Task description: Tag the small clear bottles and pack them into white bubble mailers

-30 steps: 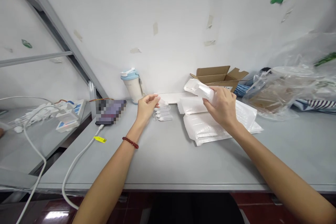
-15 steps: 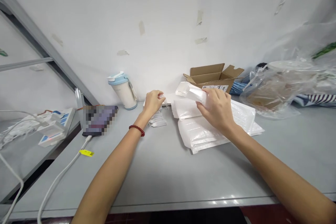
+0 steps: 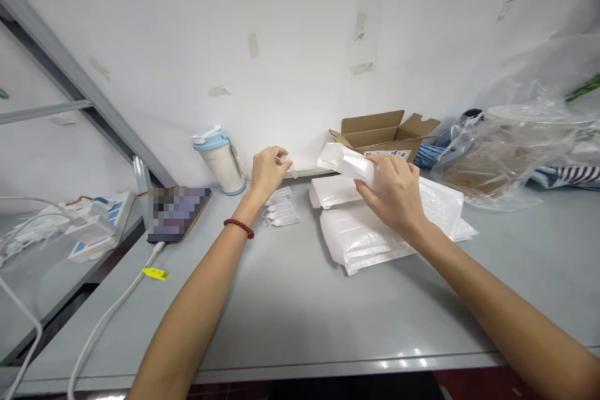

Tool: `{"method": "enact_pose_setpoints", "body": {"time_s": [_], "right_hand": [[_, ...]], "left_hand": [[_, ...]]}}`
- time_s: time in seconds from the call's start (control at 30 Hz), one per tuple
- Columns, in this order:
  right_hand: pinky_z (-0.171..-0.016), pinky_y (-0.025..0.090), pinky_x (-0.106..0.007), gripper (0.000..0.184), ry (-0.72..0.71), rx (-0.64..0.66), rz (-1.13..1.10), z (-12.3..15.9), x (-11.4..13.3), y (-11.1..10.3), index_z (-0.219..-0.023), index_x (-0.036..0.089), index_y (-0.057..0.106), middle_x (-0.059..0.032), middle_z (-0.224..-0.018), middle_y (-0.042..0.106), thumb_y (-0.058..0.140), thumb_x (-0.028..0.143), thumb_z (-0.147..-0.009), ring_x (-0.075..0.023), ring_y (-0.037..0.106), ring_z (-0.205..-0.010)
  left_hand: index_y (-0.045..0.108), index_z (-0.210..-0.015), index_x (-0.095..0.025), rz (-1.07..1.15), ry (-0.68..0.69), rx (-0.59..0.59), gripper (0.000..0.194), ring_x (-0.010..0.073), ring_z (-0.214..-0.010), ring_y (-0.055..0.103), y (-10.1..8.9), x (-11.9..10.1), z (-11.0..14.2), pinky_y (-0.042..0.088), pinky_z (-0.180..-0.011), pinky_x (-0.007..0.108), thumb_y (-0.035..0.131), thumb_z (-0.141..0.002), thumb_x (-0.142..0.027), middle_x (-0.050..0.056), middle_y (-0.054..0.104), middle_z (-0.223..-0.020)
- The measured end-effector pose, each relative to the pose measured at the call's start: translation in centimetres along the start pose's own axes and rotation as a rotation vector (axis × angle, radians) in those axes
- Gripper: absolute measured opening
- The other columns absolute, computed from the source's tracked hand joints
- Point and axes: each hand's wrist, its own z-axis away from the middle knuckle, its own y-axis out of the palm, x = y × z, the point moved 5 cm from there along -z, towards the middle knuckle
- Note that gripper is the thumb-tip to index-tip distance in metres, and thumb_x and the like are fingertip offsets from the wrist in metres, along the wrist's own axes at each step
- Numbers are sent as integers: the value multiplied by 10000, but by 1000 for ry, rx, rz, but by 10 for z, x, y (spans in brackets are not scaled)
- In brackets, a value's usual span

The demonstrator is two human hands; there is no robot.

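Observation:
My left hand (image 3: 269,170) is closed in a pinch on a small white tube-like piece with a thin loop (image 3: 289,165), held above the table in front of the wall. Several similar white pieces (image 3: 282,207), some with string loops, lie side by side just below it. Wrapped around a small white padded mailer (image 3: 349,161), my right hand (image 3: 396,190) holds it tilted, with one end pointing left. Beneath that hand rests a stack of white bubble mailers (image 3: 365,234). Whether the held mailer contains anything, I cannot tell.
A cream tumbler with a blue lid (image 3: 219,162) stands by the wall. Left of it lies a phone (image 3: 175,219) on a charging cable (image 3: 115,306), near a power strip (image 3: 100,234). An open cardboard box (image 3: 375,131) and a clear plastic bag (image 3: 492,169) are at the back right.
My left hand has risen slightly and moved left with the small white piece, uncovering more of the row. My right hand and the mailer have shifted a little to the right.

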Motion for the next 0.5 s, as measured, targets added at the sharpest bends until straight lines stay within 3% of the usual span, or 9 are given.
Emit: {"method": "enact_pose_setpoints", "body": {"time_s": [0.23,0.37,0.5], "right_hand": [[-810,341,-403,296,3,18,21,0,-2,2,-1067,193,516,-113,-1021,628,541,281,-785,-286,547,-970],[-813,343,-410,302,13,43,31,0,-3,4,-1069,193,518,-114,-1029,629,546,288,-783,-292,547,-980],[-831,336,-416,317,16,67,38,0,-4,5,-1082,192,513,-112,-1042,627,547,288,-783,-293,539,-993]], "left_hand": [[678,-840,-147,197,-47,-95,187,149,-695,630,-23,0,-6,488,-713,280,664,-672,-229,30,695,-823],[659,-794,-128,518,-124,-78,197,119,-576,597,-32,-10,-7,501,-626,274,705,-638,-238,7,644,-702],[656,-773,-119,796,-193,-4,208,90,-569,580,-39,-25,-4,523,-656,275,743,-627,-239,5,634,-691]]}}
